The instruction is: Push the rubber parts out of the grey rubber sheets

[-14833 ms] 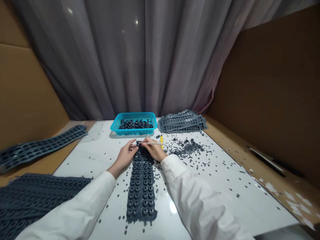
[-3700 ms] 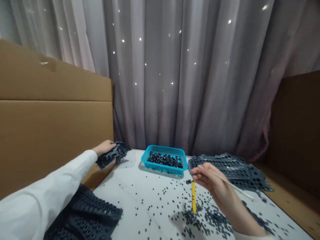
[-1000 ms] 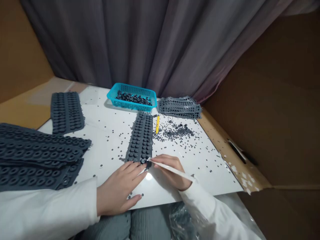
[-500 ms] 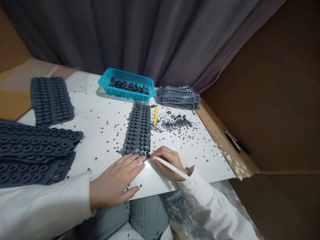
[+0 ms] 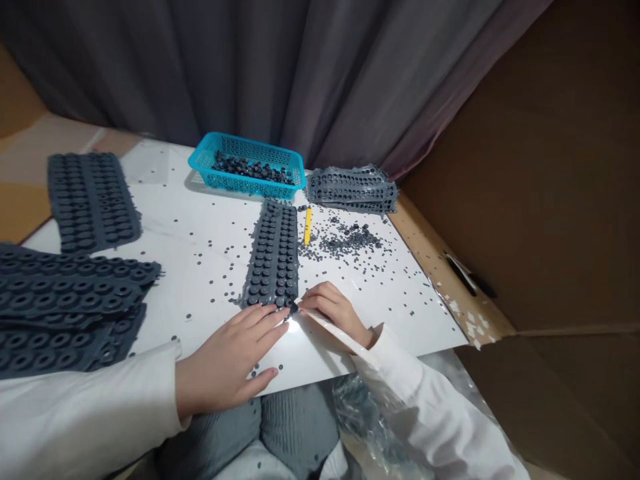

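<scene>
**Close work at the near end of a studded rubber-like strip**

A dark grey, rubber-like strip with paired rows of round studs (image 5: 273,257) lies lengthwise on the white tabletop (image 5: 190,287), between the hands and the turquoise perforated plastic basket (image 5: 240,185). The left hand (image 5: 233,353) is spread flat, fingers extended, its fingertips touching the strip's near edge. The right hand (image 5: 335,310) is closed in a pinch on a slender white stick (image 5: 336,330), whose tip meets the near right corner; the exact contact is too small to resolve.

Progress, as judged from the layout: most studs along the strip have solid-looking tops, which suggests that work on this piece is at an early stage, confined to the near corner. The heap of small dark discs (image 5: 353,239) to the right, with many more scattered about, implies that much is already done on other pieces. A stack of dark grey strips with open-centred rings (image 5: 65,293) lies at left; a separate studded strip (image 5: 95,200) lies behind it, its condition unclear. Glossy black pieces (image 5: 253,169) cover the basket floor, beside grey sheets full of holes (image 5: 350,189), probably finished with.
</scene>
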A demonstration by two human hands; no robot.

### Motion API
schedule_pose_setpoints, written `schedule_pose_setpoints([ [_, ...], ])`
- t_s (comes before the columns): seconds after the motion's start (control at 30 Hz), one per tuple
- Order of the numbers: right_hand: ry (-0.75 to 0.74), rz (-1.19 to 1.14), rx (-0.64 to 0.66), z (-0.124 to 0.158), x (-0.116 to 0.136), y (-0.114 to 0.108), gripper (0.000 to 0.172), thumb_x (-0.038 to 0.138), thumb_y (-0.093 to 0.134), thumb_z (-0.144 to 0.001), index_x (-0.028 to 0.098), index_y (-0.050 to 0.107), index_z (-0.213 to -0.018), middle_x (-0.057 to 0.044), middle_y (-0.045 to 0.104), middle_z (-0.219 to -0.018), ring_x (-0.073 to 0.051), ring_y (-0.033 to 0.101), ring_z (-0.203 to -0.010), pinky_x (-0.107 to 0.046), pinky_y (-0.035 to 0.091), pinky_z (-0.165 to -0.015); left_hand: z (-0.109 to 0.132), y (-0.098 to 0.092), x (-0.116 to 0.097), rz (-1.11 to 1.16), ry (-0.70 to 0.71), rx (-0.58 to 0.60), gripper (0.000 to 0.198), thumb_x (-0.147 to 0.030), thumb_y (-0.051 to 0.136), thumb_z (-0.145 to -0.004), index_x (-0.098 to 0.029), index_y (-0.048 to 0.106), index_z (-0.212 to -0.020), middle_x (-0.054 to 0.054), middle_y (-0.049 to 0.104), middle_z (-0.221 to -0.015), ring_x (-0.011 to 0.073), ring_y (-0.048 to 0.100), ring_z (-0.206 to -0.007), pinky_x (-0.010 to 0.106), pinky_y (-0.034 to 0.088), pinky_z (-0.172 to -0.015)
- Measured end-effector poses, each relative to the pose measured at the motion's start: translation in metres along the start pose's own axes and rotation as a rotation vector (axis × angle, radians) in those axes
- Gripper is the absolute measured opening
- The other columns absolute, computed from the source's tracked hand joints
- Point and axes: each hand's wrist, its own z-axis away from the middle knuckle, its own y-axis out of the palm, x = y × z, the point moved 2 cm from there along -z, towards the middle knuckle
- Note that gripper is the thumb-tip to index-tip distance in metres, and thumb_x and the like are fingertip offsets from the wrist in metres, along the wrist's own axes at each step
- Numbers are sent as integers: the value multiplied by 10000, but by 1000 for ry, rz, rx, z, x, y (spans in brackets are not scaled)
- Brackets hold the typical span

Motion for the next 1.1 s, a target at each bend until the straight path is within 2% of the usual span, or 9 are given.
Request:
schedule_pose_setpoints([
  [0.1, -99, 136, 85, -4, -1, -1, 146, 223, 506, -897, 188, 596, -1006, -131, 587, -1224, -226, 506, -1189, -436, 471, -965, 0, 1, 0, -9, 3, -3, 551, -315, 531, -823, -195, 406, -1345, 90, 392, -1428, 299, 366, -1277, 474, 326, -1046],
  [0.17, -148, 182, 149, -7, -2, -1, 172, 207, 480, -908, 184, 588, -1039, -128, 542, -1295, -216, 457, -1254, -430, 447, -1013, 0, 1, 1, -11, 7, -1, 553, -317, 534, -821, -195, 406, -1345, 89, 394, -1427, 302, 368, -1274, 478, 326, -1043],
  [0.27, -170, 157, 205, -8, -6, -2, 182, 207, 475, -911, 180, 588, -1051, -123, 557, -1282, -200, 484, -1235, -403, 450, -1022, 0, 1, 1, -13, 7, 8, 557, -315, 537, -819, -196, 404, -1346, 84, 388, -1431, 303, 365, -1275, 478, 325, -1042],
  [0.43, -39, -121, 96, -5, -9, -2, 149, 231, 517, -891, 175, 596, -1004, -140, 609, -1208, -186, 562, -1152, -366, 503, -952, 0, 1, 1, -15, 6, 22, 547, -306, 535, -817, -192, 411, -1337, 82, 388, -1430, 296, 357, -1280, 471, 313, -1049],
  [0.53, 32, -222, 85, -4, -8, 0, 125, 215, 530, -882, 185, 604, -978, -137, 618, -1194, -185, 577, -1130, -368, 503, -942, 0, 1, 1, -18, 7, 21, 544, -309, 532, -817, -191, 412, -1334, 81, 388, -1430, 294, 355, -1279, 469, 312, -1049],
  [0.7, 15, -183, 112, -4, -9, 2, 118, 201, 530, -882, 166, 598, -973, -152, 619, -1185, -193, 557, -1150, -371, 492, -951, 0, 1, 1, -18, 10, 14, 537, -309, 534, -819, -181, 418, -1328, 86, 395, -1425, 297, 358, -1277, 473, 317, -1048],
  [0.93, -123, 60, 163, -2, -16, 2, 215, 151, 471, -908, 150, 549, -1109, -147, 555, -1271, -189, 496, -1183, -363, 498, -942, 0, 1, 1, 4, -1, 33, 549, -312, 536, -822, -192, 406, -1343, 79, 364, -1446, 303, 354, -1283, 489, 328, -1041],
  [1.1, -3, -8, 17, -7, -22, -6, 193, 201, 440, -927, 188, 566, -1073, -122, 601, -1200, -187, 558, -1103, -382, 510, -909, -1, 0, 1, 2, -10, 51, 563, -320, 532, -825, -198, 389, -1355, 68, 350, -1455, 295, 352, -1287, 482, 312, -1056],
])
